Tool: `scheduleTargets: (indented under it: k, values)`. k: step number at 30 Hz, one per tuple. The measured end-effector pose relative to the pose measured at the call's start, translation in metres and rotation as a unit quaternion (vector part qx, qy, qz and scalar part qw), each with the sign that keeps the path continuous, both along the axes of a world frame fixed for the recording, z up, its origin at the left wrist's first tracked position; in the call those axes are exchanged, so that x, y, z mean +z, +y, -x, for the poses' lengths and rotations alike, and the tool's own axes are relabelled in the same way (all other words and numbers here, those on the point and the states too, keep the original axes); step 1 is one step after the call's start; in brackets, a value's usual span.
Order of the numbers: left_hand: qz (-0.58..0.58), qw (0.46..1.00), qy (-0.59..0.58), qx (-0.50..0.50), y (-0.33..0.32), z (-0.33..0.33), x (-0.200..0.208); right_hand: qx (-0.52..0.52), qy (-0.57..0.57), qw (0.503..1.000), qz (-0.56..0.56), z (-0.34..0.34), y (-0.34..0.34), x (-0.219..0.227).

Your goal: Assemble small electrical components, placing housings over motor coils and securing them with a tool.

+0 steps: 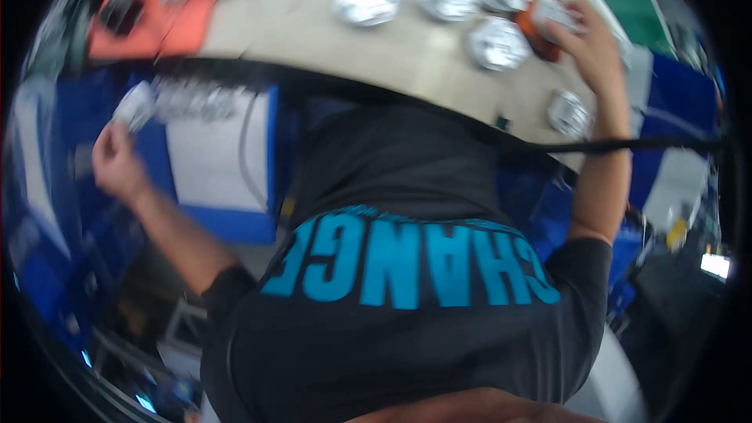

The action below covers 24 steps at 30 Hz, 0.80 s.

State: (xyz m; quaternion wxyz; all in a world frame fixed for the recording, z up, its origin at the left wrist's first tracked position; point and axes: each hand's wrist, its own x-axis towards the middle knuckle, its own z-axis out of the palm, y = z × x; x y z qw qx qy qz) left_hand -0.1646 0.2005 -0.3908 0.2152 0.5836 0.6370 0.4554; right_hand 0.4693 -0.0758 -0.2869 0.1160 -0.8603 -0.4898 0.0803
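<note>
At the left, my left hand (119, 163) pinches a whitish, rounded part (135, 106) by its lower edge, off the table's near side and beside a blue bin. My right hand (594, 48) reaches over the table at the far right. Its thumb and fingers close on a small silvery-white part (554, 16), which is at an orange block (540, 39). Near that hand lie several round silvery parts, among them one disc (498, 44) just left of the block and another (569, 113) closer to me. Blur hides their exact kind.
The pale table (274, 23) curves across the top. A red-orange mat (149, 31) with small parts and a dark object (121, 12) lies at its left. Below it, a blue bin (270, 164) holds a white sheet and silvery pieces. A black cable (627, 145) crosses my right forearm.
</note>
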Motion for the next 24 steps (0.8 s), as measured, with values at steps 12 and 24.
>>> scheduleTargets:
  k: [12, 24]
  values:
    - [0.204, 0.974, 0.098, 0.019, -0.090, -0.010, -0.124, -0.084, 0.079, 0.991, 0.064, -0.036, -0.011, -0.006]
    - [0.309, 0.942, -0.062, 0.116, -0.095, -0.091, -0.184, -0.107, 0.128, 0.986, 0.006, -0.032, -0.023, -0.012]
